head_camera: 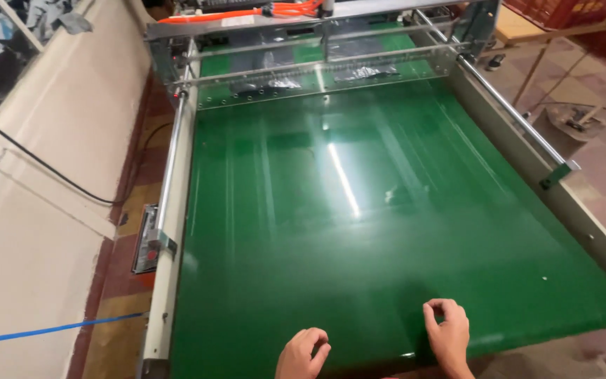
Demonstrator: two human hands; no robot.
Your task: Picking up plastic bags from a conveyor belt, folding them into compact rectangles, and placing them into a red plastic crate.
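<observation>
Below, both hands (pixel 376 340) cut off; grasp on green belt (pixel 359 231) unclear.

A broad green conveyor belt (pixel 359 231) lies flat and fills most of the view, its glossy surface showing a long bright streak of reflected light near the middle. It runs from the near edge, where it ends beside the hands, to the far edge, where it passes under a clear guard with metal bars. A few small pale specks sit on it toward the right side. Pale metal rails border its left and right edges.
</observation>
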